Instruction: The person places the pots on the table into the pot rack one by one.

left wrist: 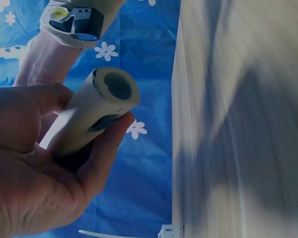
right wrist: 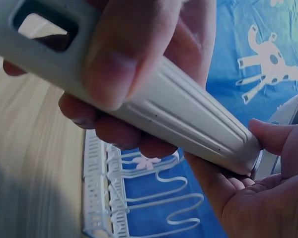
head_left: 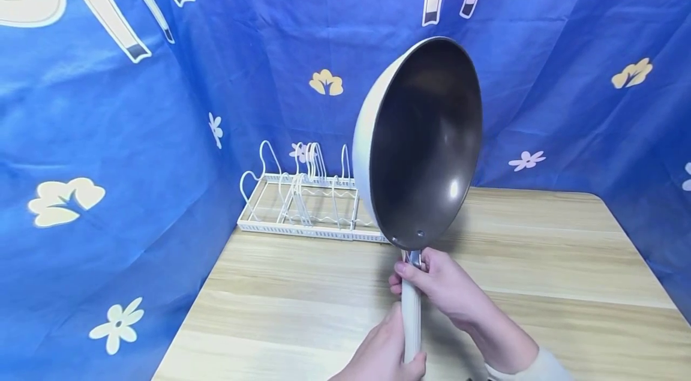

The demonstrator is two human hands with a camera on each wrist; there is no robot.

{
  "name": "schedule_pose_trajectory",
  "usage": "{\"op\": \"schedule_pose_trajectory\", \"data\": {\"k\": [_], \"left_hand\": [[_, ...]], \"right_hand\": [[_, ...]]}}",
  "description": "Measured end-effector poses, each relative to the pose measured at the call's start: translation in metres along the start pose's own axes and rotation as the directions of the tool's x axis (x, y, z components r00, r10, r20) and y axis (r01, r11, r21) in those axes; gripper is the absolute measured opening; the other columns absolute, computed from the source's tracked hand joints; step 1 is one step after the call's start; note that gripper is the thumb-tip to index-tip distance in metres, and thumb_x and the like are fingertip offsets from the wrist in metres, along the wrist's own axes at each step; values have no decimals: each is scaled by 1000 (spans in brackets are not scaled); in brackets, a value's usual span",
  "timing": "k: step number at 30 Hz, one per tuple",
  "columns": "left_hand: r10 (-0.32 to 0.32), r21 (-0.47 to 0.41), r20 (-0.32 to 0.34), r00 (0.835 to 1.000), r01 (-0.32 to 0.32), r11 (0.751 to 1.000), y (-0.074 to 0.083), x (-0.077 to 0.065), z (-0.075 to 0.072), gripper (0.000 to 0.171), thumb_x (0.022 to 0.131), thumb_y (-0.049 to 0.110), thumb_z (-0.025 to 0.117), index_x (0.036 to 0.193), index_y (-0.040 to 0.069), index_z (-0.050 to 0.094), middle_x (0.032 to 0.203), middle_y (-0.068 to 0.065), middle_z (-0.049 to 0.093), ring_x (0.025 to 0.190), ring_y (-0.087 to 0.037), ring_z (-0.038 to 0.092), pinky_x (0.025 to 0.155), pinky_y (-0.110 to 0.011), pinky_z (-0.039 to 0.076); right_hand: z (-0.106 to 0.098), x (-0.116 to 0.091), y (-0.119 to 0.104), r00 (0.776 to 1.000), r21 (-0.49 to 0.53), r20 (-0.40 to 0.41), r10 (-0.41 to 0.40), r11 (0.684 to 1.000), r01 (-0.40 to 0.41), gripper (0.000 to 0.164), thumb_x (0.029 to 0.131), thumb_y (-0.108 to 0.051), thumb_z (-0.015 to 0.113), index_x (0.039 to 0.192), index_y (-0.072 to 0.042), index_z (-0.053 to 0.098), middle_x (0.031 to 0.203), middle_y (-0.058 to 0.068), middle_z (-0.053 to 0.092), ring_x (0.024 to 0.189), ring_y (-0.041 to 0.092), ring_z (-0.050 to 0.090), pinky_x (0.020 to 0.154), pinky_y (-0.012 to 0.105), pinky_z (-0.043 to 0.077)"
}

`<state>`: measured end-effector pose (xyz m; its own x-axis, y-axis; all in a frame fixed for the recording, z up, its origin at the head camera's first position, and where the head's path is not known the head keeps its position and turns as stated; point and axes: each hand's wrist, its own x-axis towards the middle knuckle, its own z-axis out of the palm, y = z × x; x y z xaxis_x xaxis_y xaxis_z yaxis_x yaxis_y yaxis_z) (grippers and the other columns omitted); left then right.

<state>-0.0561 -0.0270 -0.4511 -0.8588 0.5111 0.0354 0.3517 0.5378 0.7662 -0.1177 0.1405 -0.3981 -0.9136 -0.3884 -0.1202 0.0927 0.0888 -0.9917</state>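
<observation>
We clasp the handle (head_left: 412,321), left grip (head_left: 380,350) behind right grip (head_left: 447,286); the pan (head_left: 423,141) points forward, the half-hidden rack (head_left: 302,229) seemingly leftward.

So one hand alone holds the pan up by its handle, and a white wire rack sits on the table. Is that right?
Not one: the head view shows the left hand and right hand both gripping the handle. The rack does sit on the table.
</observation>
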Motion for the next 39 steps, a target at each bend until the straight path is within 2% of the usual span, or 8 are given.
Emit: {"op": "schedule_pose_trajectory", "data": {"k": [3,7,13,17,22,26,32,39], "left_hand": [[21,52,-61,998,-18,999,-2,-4,-3,53,81,23,74,124,10,47,94,10,51,79,3,49,68,-17,45],[21,70,-125,992,-12,997,-6,-9,-5,52,80,24,75,121,10,46,91,11,49,76,2,49,66,-17,45],[67,94,-214,974,-48,994,-16,-16,-5,58,80,22,77,127,9,45,92,11,49,78,2,49,69,-18,47],[118,152,-280,953,-78,985,-23,-22,-5,67,79,22,79,133,5,45,90,11,51,77,2,51,67,-20,48],[98,183,-329,939,-39,982,-29,-27,-10,70,79,30,81,135,6,46,93,9,57,80,-1,56,69,-25,51],[71,183,-347,935,-7,983,-31,-30,-12,76,80,37,83,139,6,46,104,8,61,88,-2,58,75,-28,53],[30,121,-367,930,16,993,-32,-33,-11,75,81,44,82,137,10,47,94,12,60,84,3,55,73,-24,51],[-43,79,-378,925,79,994,-32,-34,-9,83,78,45,84,141,8,44,102,5,65,89,-1,58,76,-27,53]], "right_hand": [[7,3,-4,1000,-8,10,-27,1000,27,35,99,-26,63,106,7,55,95,19,73,86,18,73,84,27,58],[17,5,-8,998,-4,36,-60,998,60,34,100,-25,62,110,7,55,98,22,73,90,22,73,87,32,59],[28,9,-13,994,19,90,-68,998,66,32,100,-20,61,115,7,52,104,24,71,98,27,74,95,42,58],[32,15,-13,988,21,135,-75,997,73,32,99,-21,63,115,5,54,106,23,72,101,29,74,95,41,58],[36,22,-11,973,5,204,-106,994,108,34,99,-24,63,121,1,56,109,22,74,104,26,73,95,32,57],[38,27,-10,952,7,269,-145,989,148,33,100,-22,62,124,0,57,109,22,74,104,22,73,94,27,56],[39,33,-8,905,70,372,-209,978,197,31,101,-17,59,122,5,55,107,30,71,100,23,74,94,33,58],[38,44,0,838,183,482,-254,965,187,39,103,-15,55,125,16,47,109,41,65,105,53,67,96,43,57]]}}
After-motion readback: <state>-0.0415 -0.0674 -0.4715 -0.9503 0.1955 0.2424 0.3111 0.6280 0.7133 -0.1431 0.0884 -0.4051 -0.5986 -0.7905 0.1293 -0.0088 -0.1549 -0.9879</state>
